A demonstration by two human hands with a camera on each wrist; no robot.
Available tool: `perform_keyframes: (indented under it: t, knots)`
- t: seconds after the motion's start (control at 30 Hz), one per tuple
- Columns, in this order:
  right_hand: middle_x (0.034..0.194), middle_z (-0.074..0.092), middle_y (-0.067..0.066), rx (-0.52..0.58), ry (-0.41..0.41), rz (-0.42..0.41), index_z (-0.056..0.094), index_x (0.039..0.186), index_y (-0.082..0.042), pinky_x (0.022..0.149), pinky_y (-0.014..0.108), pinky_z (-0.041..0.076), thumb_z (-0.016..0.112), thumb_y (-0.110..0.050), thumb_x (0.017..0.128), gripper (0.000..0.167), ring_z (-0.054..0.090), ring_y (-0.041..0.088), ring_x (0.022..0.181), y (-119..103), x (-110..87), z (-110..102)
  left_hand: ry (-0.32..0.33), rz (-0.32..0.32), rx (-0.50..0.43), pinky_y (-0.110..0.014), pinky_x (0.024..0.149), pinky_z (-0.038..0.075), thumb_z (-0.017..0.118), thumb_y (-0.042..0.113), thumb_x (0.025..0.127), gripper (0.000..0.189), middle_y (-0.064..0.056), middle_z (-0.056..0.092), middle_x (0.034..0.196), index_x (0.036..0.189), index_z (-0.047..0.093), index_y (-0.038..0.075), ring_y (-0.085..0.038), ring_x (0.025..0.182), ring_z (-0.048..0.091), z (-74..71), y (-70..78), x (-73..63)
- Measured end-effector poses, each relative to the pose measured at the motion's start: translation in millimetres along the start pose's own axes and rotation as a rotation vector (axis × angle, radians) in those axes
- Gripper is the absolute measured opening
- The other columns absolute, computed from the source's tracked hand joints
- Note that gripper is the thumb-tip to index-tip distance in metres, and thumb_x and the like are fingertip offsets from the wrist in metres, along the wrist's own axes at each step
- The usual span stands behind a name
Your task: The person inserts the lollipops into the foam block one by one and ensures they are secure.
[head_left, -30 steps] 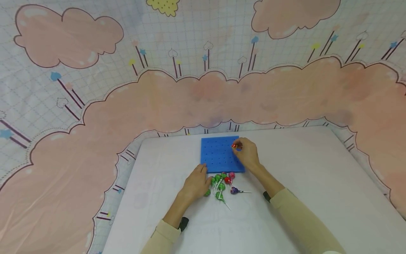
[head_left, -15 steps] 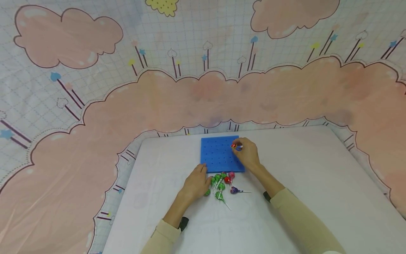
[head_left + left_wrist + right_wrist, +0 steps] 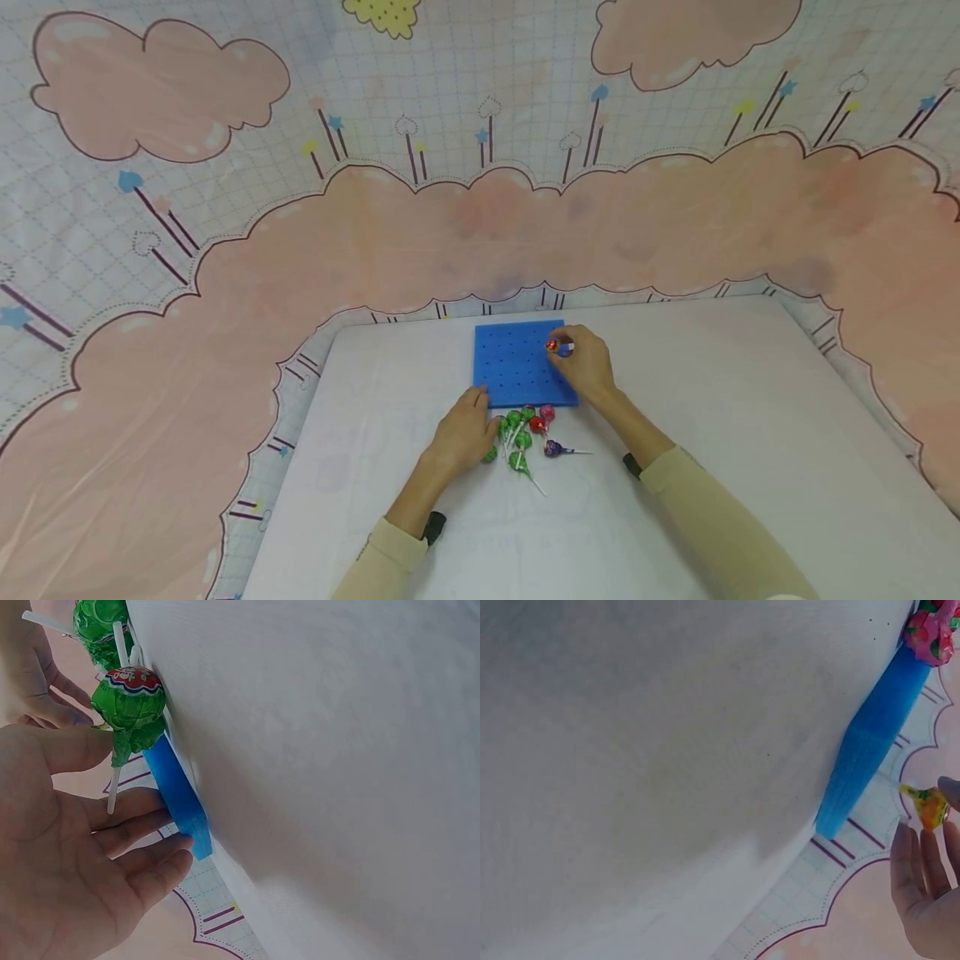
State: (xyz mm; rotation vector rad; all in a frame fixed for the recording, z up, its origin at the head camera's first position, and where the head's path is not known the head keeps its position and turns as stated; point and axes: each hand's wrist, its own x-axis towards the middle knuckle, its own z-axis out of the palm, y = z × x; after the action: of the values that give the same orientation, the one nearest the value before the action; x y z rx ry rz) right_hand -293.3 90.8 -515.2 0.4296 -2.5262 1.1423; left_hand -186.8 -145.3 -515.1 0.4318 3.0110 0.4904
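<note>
My right hand (image 3: pixel 588 364) pinches a lollipop (image 3: pixel 552 345) by the thumb and fingertips over the right side of a blue board (image 3: pixel 512 354) dotted with small holes. In the right wrist view this lollipop's wrapper (image 3: pixel 929 807) is yellow with red and green, and it is held off the board. My left hand (image 3: pixel 463 432) rests at the board's near left corner, fingers extended against its edge. Beside the left thumb, in the left wrist view, lies a green-wrapped lollipop (image 3: pixel 129 705) with a white stick.
Several green lollipops (image 3: pixel 522 440) lie loosely piled before the board, with a red one (image 3: pixel 537 425), a pink one (image 3: pixel 547 412) and a purple one (image 3: pixel 553 449). A white cloth covers the table (image 3: pixel 697 400). Behind hangs a patterned curtain (image 3: pixel 480 225).
The lollipop in my right hand has turned slightly between the fingertips, and its white stick end shows more clearly. Both hands stay in nearly the same place.
</note>
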Motion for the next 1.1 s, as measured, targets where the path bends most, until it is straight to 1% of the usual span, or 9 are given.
perform_keyframes:
  t: [0.2,0.33,0.5,0.6,0.7,0.8,0.9,0.97,1.1]
  knots:
    - [0.116,0.071,0.020,0.043,0.016,-0.004,0.069,0.125,0.001,0.082,0.046,0.062,0.086,-0.004,0.085,0.044,0.071,0.036,0.099,-1.1,-2.1,-2.3,-0.009,-0.003,0.017,-0.045,0.122,0.036,0.053,0.028,0.109,0.059,-0.025,0.043,0.158,0.150,0.043,-0.013,-0.038,0.149,0.039,1.1,-0.8,1.7]
    - [0.118,0.069,0.019,0.049,0.024,-0.020,0.068,0.127,0.000,0.083,0.046,0.061,0.087,-0.005,0.085,0.047,0.070,0.037,0.101,-2.9,-2.8,-4.2,-0.009,0.004,0.025,-0.045,0.123,0.035,0.052,0.029,0.110,0.058,-0.025,0.042,0.158,0.150,0.043,-0.013,-0.038,0.150,0.038,1.6,-1.8,3.1]
    - [0.118,0.068,0.020,0.051,0.023,-0.042,0.069,0.125,0.001,0.085,0.046,0.061,0.088,-0.006,0.084,0.046,0.067,0.039,0.104,-7.2,-4.4,-7.4,-0.010,0.004,0.014,-0.045,0.123,0.035,0.053,0.029,0.109,0.060,-0.025,0.042,0.159,0.150,0.042,-0.013,-0.038,0.150,0.038,0.3,-1.6,3.2]
    - [0.115,0.068,0.020,0.051,0.026,-0.056,0.071,0.122,0.002,0.085,0.046,0.061,0.088,-0.006,0.083,0.044,0.067,0.039,0.103,-10.9,-6.9,-9.4,-0.011,0.002,0.014,-0.045,0.123,0.036,0.053,0.029,0.109,0.059,-0.025,0.042,0.159,0.150,0.043,-0.013,-0.038,0.150,0.038,-0.4,-1.0,3.0]
    - [0.112,0.067,0.018,0.044,0.023,-0.062,0.072,0.117,0.001,0.082,0.044,0.061,0.089,-0.007,0.083,0.039,0.067,0.035,0.099,-15.5,-11.0,-11.6,-0.011,0.003,0.013,-0.046,0.122,0.036,0.053,0.029,0.109,0.059,-0.025,0.042,0.159,0.150,0.043,-0.013,-0.038,0.150,0.038,-0.7,-0.5,2.5]
    - [0.106,0.067,0.016,0.039,0.000,-0.063,0.075,0.110,-0.001,0.079,0.041,0.060,0.088,-0.008,0.084,0.030,0.066,0.030,0.093,-20.7,-15.5,-14.4,-0.011,0.007,0.010,-0.046,0.122,0.036,0.054,0.028,0.109,0.059,-0.025,0.043,0.158,0.149,0.044,-0.014,-0.039,0.149,0.039,-0.3,-0.5,2.2]
    - [0.099,0.067,0.012,0.035,-0.044,-0.069,0.077,0.104,-0.003,0.075,0.036,0.057,0.088,-0.009,0.085,0.023,0.063,0.024,0.087,-26.0,-19.7,-17.7,-0.005,0.010,0.019,-0.046,0.122,0.037,0.055,0.027,0.108,0.058,-0.025,0.043,0.157,0.148,0.045,-0.014,-0.038,0.149,0.040,1.1,-1.2,2.6]
    - [0.095,0.066,0.009,0.035,-0.077,-0.084,0.077,0.101,-0.003,0.073,0.033,0.055,0.088,-0.010,0.085,0.020,0.061,0.021,0.084,-30.2,-21.9,-20.2,-0.004,0.009,0.030,-0.045,0.122,0.037,0.055,0.028,0.109,0.058,-0.025,0.044,0.157,0.148,0.045,-0.014,-0.038,0.149,0.040,2.0,-1.5,2.8]
    - [0.092,0.067,0.010,0.030,-0.145,-0.107,0.078,0.099,-0.005,0.070,0.030,0.054,0.088,-0.011,0.086,0.018,0.059,0.019,0.081,-38.3,-24.9,-24.4,-0.006,0.004,0.039,-0.044,0.122,0.036,0.054,0.029,0.109,0.058,-0.024,0.043,0.158,0.149,0.045,-0.013,-0.037,0.149,0.039,2.0,-1.0,2.7]
